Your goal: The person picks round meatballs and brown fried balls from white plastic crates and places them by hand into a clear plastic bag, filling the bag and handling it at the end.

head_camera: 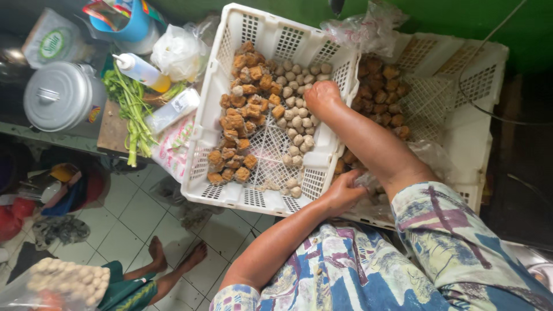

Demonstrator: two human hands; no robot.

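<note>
White basket [230,196]: we see brown fried pieces [242,115] and pale balls [296,124] inside.
Right hand [322,98]: ours, fingers curled together over the balls.
Left hand [345,193]: ours, fingers clamped on a bag [429,152] beside the basket.

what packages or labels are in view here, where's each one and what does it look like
Pouch: top left corner, whitish with a round green label.
Squeeze bottle: beside the greens, clear, yellow liquid, white cap.
Flat white packet: left of the white basket.
Clear bag: bottom left, pale balls inside.
</note>
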